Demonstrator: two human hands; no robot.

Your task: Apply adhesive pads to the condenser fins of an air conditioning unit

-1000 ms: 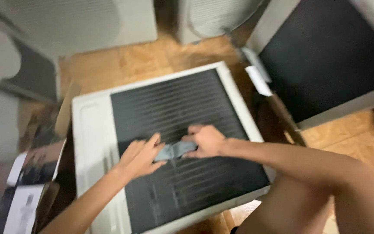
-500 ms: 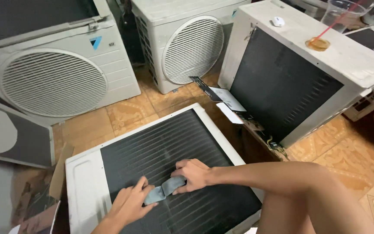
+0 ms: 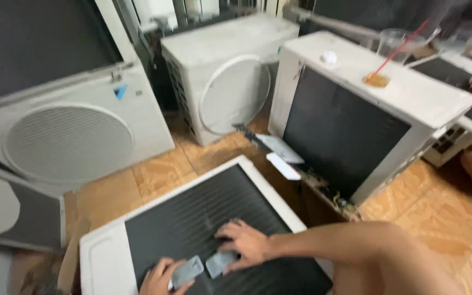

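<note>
Head view: near the front edge of the black fin panel (image 3: 192, 218), my left hand (image 3: 159, 278) and right hand (image 3: 247, 246) each press, fingers closed, perhaps a thin, stiff, light grey comb piece (image 3: 187, 271).

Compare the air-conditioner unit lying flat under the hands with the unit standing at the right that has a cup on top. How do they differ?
The flat unit lies on the floor with its dark finned coil facing up; the standing unit is upright, its coil facing sideways. The left hand and right hand rest on the flat unit; the standing unit bears a plastic cup instead. Both have white casings and black coils.
</note>
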